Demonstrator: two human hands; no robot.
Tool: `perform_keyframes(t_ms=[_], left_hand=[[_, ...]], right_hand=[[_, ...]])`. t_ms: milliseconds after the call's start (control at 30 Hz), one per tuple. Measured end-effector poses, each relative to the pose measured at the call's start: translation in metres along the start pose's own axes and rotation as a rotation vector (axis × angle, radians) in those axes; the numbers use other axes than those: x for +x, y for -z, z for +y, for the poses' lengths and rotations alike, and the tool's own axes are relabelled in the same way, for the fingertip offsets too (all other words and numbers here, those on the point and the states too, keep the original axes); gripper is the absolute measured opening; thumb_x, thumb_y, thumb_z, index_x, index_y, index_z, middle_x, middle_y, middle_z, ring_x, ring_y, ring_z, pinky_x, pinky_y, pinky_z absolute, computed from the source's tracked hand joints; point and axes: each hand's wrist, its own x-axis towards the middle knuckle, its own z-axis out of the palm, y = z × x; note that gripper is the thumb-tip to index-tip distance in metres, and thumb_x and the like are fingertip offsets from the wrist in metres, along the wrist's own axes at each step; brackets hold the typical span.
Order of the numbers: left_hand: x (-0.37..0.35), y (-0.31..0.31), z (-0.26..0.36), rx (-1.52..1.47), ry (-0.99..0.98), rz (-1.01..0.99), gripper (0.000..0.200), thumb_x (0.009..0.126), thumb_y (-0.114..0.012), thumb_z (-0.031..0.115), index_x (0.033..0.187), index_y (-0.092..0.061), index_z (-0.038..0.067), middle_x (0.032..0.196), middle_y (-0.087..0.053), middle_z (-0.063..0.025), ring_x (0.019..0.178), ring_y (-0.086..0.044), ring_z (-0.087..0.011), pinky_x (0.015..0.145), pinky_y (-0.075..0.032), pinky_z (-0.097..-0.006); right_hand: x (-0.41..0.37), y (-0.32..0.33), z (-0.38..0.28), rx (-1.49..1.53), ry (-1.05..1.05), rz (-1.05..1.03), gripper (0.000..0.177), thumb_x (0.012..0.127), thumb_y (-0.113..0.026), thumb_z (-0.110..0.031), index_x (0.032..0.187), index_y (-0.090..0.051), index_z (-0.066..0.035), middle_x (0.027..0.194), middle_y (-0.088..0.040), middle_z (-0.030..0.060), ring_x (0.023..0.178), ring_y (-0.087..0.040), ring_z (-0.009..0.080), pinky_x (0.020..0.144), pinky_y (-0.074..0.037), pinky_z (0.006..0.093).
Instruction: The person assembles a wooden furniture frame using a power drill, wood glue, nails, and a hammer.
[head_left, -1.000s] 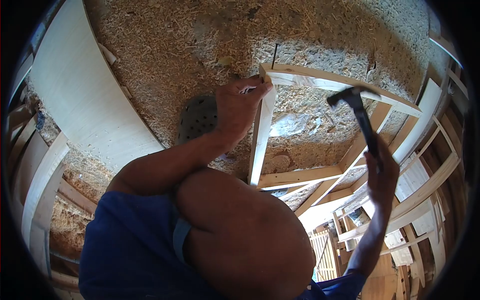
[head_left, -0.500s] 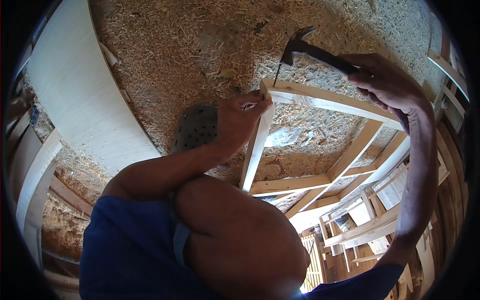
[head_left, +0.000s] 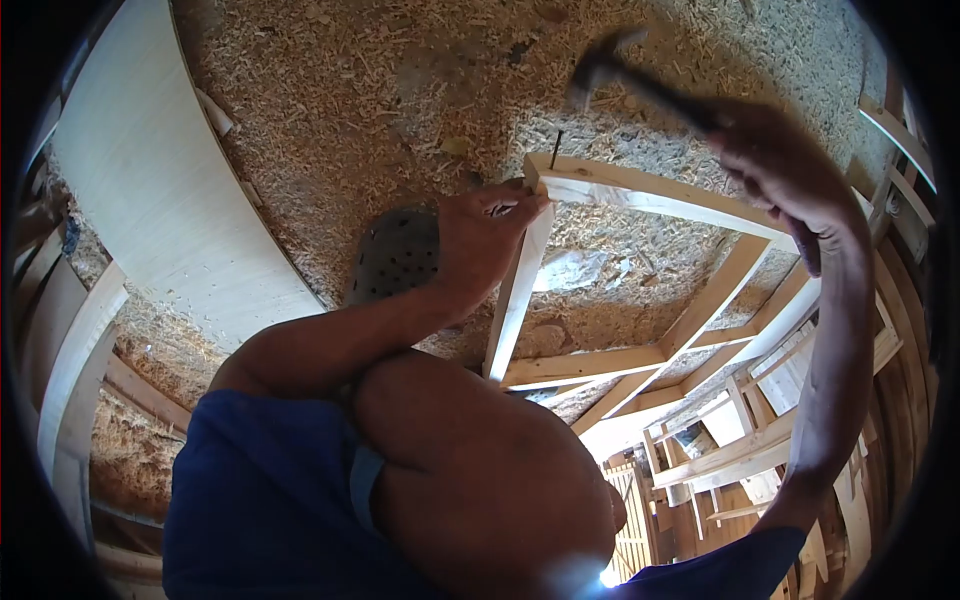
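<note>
My left hand (head_left: 482, 232) pinches the corner of a wooden frame (head_left: 650, 203), where two pale strips meet. From the top of that corner a dark nail (head_left: 557, 148) sticks up, its lower end in the wood. My right hand (head_left: 775, 160) is wrapped round the handle of a claw hammer (head_left: 640, 82), slightly blurred. The hammer's head hangs above the nail and a little to its right, apart from it. My left fingers are on the wood below the nail and do not touch it.
Wood shavings cover the floor (head_left: 330, 90). A curved pale board (head_left: 160, 180) lies at the left. A perforated shoe (head_left: 398, 255) is beside my left hand. More strips and framing (head_left: 740, 450) stand at the lower right, with timber (head_left: 75, 350) at the far left.
The hammer has lifted off the nail, which now stands clear of its head. My right hand has moved slightly, while my left hand keeps its hold on the corner.
</note>
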Motion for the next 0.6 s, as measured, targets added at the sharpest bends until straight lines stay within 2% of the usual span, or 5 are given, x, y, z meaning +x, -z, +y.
perform_keyframes(t_ms=[133, 267, 400, 500, 600], left_hand=[[0.003, 0.0, -0.011, -0.044, 0.063, -0.064, 0.035, 0.087, -0.083, 0.017, 0.112, -0.072, -0.005, 0.102, -0.076, -0.0161, 0.092, -0.07, -0.0148, 0.083, -0.056, -0.0326], [0.002, 0.009, -0.03, -0.09, -0.236, -0.116, 0.075, 0.084, -0.087, 0.027, 0.136, -0.047, -0.008, 0.123, -0.067, -0.0215, 0.107, -0.07, -0.0241, 0.087, -0.059, -0.0349], [0.015, 0.024, -0.03, 0.133, -0.136, -0.2, 0.088, 0.084, -0.088, 0.03, 0.145, -0.034, -0.002, 0.135, -0.06, -0.0226, 0.109, -0.069, -0.0279, 0.088, -0.06, -0.0384], [0.053, 0.044, -0.016, 0.054, -0.248, -0.195, 0.076, 0.086, -0.085, 0.034, 0.141, -0.046, -0.001, 0.13, -0.064, -0.0221, 0.109, -0.069, -0.0259, 0.086, -0.059, -0.0381], [0.099, 0.061, -0.003, 0.387, -0.526, -0.046, 0.069, 0.088, -0.081, 0.043, 0.136, -0.055, 0.001, 0.123, -0.066, -0.0206, 0.1, -0.072, -0.0233, 0.079, -0.059, -0.0363]], right_hand=[[0.003, 0.015, 0.022, 0.342, 0.187, 0.554, 0.057, 0.105, -0.056, -0.031, 0.153, -0.043, -0.004, 0.073, -0.054, -0.0059, 0.047, -0.043, 0.0, 0.036, -0.037, 0.0187], [-0.011, 0.014, 0.023, 0.294, 0.114, 0.607, 0.061, 0.105, -0.059, -0.033, 0.155, -0.04, -0.005, 0.073, -0.054, -0.0059, 0.047, -0.043, -0.0003, 0.036, -0.036, 0.0183], [-0.015, -0.009, 0.019, 0.182, -0.016, 0.374, 0.048, 0.108, -0.052, -0.022, 0.153, -0.045, -0.009, 0.072, -0.054, -0.0031, 0.048, -0.043, 0.0021, 0.037, -0.035, 0.0192], [-0.012, -0.024, 0.02, 0.024, 0.064, 0.215, 0.041, 0.107, -0.051, -0.016, 0.147, -0.054, -0.008, 0.072, -0.055, -0.0004, 0.051, -0.044, 0.0054, 0.043, -0.037, 0.0251], [-0.002, -0.03, 0.017, -0.222, 0.191, 0.067, 0.041, 0.107, -0.053, -0.016, 0.147, -0.055, -0.009, 0.074, -0.058, 0.0016, 0.055, -0.046, 0.0074, 0.048, -0.039, 0.0263]])
